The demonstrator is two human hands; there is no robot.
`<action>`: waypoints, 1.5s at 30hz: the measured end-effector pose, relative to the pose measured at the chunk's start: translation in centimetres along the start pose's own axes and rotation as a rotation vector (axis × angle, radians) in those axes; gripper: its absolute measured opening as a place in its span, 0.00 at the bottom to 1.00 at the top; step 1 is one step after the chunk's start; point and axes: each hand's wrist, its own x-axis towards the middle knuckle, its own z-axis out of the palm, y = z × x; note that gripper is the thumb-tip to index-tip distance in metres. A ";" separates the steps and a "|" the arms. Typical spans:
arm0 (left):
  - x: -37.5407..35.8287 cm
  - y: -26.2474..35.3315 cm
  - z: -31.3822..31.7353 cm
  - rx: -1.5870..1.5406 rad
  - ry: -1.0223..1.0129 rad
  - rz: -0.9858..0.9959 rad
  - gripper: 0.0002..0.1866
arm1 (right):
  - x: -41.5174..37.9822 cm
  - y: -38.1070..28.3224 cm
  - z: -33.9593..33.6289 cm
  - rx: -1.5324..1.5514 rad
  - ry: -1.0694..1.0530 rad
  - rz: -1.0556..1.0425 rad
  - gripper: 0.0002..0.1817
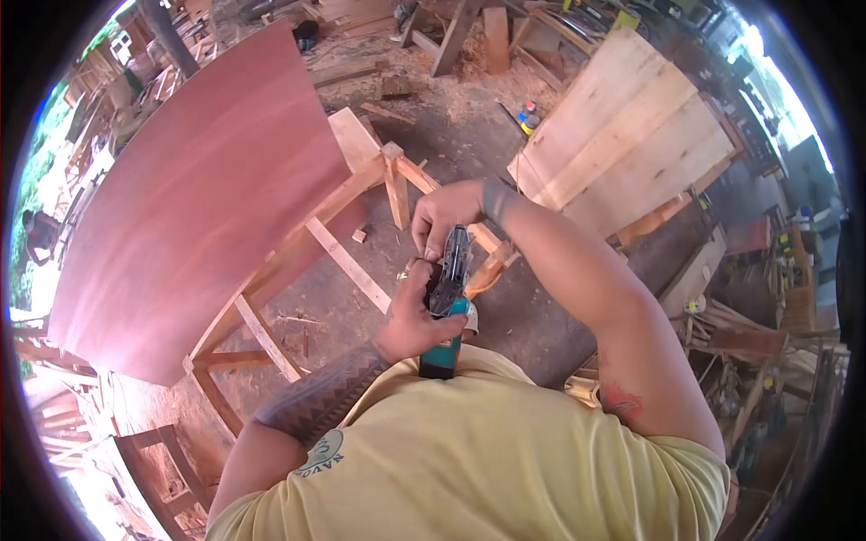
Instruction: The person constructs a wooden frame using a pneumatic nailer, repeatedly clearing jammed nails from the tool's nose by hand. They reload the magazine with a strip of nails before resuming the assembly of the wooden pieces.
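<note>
Teal tool [444,347] lies clasped in the left hand [417,314], beside the curled right hand [444,215].

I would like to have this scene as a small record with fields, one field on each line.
held: teal and black power tool, gripped in the left hand
other hand: right hand, fingers bent at the tool's upper part; exact contact unclear
in front: open wooden frame
left side: large reddish panel, beside the frame
right side: pale wooden panel
ground: dark floor with scattered wood scraps
</note>
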 end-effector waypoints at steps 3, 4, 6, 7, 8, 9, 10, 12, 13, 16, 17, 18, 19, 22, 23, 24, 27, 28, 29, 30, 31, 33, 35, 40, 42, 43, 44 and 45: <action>0.1 -0.2 0.3 -0.039 0.021 0.063 0.38 | -0.1 -0.6 -0.3 -0.002 -0.055 0.048 0.11; 0.1 -0.1 0.3 -0.045 0.015 0.050 0.38 | -0.3 -1.1 -0.2 -0.031 -0.045 0.040 0.11; 0.1 -0.1 0.2 -0.061 0.005 0.025 0.37 | -0.1 -0.5 -0.1 0.020 -0.053 -0.033 0.11; 0.0 -0.4 0.2 -0.078 -0.002 0.017 0.37 | 0.0 -0.1 0.1 0.078 -0.053 -0.055 0.11; 0.0 -0.7 0.1 -0.094 -0.010 0.011 0.37 | 0.0 0.1 0.3 0.134 -0.050 -0.078 0.10; 0.0 -0.8 0.0 -0.109 -0.020 0.005 0.37 | 0.0 0.2 0.4 0.190 -0.045 -0.101 0.10; -0.2 -0.7 -0.1 -0.116 -0.026 -0.020 0.37 | -0.1 0.4 0.6 0.175 0.015 -0.125 0.08; -0.1 0.5 -0.3 -0.100 -0.033 -0.036 0.35 | -0.9 0.5 1.1 0.145 0.135 -0.171 0.07; -0.1 0.7 -0.4 -0.078 -0.034 -0.028 0.34 | -1.3 1.0 1.3 0.155 0.295 -0.271 0.06; -0.1 0.2 -0.6 -0.073 -0.016 -0.019 0.32 | -3.7 3.3 2.3 0.373 0.709 -0.557 0.04; -0.2 0.4 -0.5 -0.167 -0.010 -0.088 0.31 | -5.0 3.9 3.5 0.577 0.803 -0.644 0.05; -0.2 0.4 -0.6 -0.214 0.001 -0.125 0.31 | -5.9 4.2 4.8 0.784 0.889 -0.726 0.05; -0.2 0.4 -0.7 -0.260 0.013 -0.161 0.31 | -6.3 4.2 6.5 0.754 0.909 -0.745 0.05; -0.2 -0.2 -0.9 -0.236 0.026 -0.170 0.31 | -6.3 3.7 12.4 0.754 0.992 -0.763 0.05; -0.1 -0.8 -0.8 -0.222 0.025 -0.158 0.31 | -5.5 3.2 13.9 0.801 1.029 -0.736 0.06; 0.0 -1.1 -0.8 -0.209 0.019 -0.145 0.31 | -4.9 2.9 14.8 0.848 1.070 -0.709 0.06; 0.4 -1.0 -0.9 -0.148 -0.015 -0.147 0.31 | -4.1 3.4 15.7 0.619 1.184 -0.639 0.07; 0.5 -0.6 -0.9 -0.207 -0.017 -0.171 0.31 | -3.9 3.4 16.0 0.617 1.209 -0.641 0.08; 0.6 -0.1 -0.8 -0.265 -0.018 -0.195 0.31 | -4.0 3.4 16.3 0.528 1.246 -0.559 0.08; 0.5 0.1 -0.8 -0.325 -0.018 -0.220 0.32 | -4.1 3.4 16.5 0.438 1.279 -0.476 0.09; 0.5 -0.3 -0.8 -0.307 -0.033 -0.216 0.32 | -4.2 3.4 16.7 0.347 1.308 -0.392 0.10; 0.5 -1.2 -1.1 -0.271 -0.056 -0.207 0.34 | -4.9 3.7 16.7 0.177 1.296 -0.308 0.06; 0.3 -1.3 -1.2 -0.286 -0.049 -0.209 0.34 | -5.5 2.8 16.6 0.037 1.261 -0.263 0.04; 0.2 -1.0 -1.3 -0.270 -0.034 -0.236 0.34 | -6.8 0.4 16.1 -0.520 1.201 -0.340 0.18; 0.3 -0.4 -1.4 -0.267 -0.032 -0.265 0.35 | -6.7 0.4 16.1 -0.495 1.216 -0.345 0.17; 0.3 -0.5 -1.4 -0.248 -0.028 -0.249 0.35 | -6.6 0.3 16.0 -0.483 1.220 -0.348 0.16; 0.3 -0.7 -1.4 -0.229 -0.023 -0.235 0.35 | -6.7 0.1 16.0 -0.465 1.204 -0.342 0.16; 0.3 -1.0 -1.3 -0.211 -0.018 -0.221 0.35 | -6.9 -0.3 16.0 -0.446 1.188 -0.335 0.16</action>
